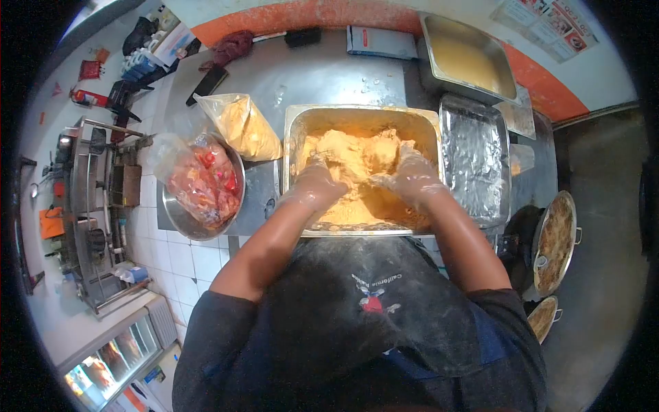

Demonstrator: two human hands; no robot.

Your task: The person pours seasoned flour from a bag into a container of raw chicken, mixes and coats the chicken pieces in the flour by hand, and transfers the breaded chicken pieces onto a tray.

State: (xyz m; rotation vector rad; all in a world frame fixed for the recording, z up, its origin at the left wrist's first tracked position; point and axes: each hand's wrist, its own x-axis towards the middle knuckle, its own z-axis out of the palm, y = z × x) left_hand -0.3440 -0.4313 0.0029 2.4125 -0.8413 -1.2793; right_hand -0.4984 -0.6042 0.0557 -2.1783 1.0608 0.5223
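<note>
A deep steel pan (pixel 293 137) holds orange-yellow powder (pixel 353 206) and powder-coated lumps (pixel 343 147). Both hands are inside it, in clear plastic gloves. My left hand (pixel 319 184) is at the pan's left side, its fingers curved against a coated lump. At the right side my right hand (pixel 412 180) rests on another coated lump (pixel 384 150), fingers bent and partly sunk in powder. What lies under the fingers is hidden.
Left of the pan are a bag of yellow powder (pixel 247 127) and a steel bowl (pixel 189 226) with bagged raw meat (pixel 202 178). Rightward stand a wet steel tray (pixel 475 161), a pan of yellowish liquid (pixel 470 65) and two large pots (pixel 556 240), (pixel 542 319).
</note>
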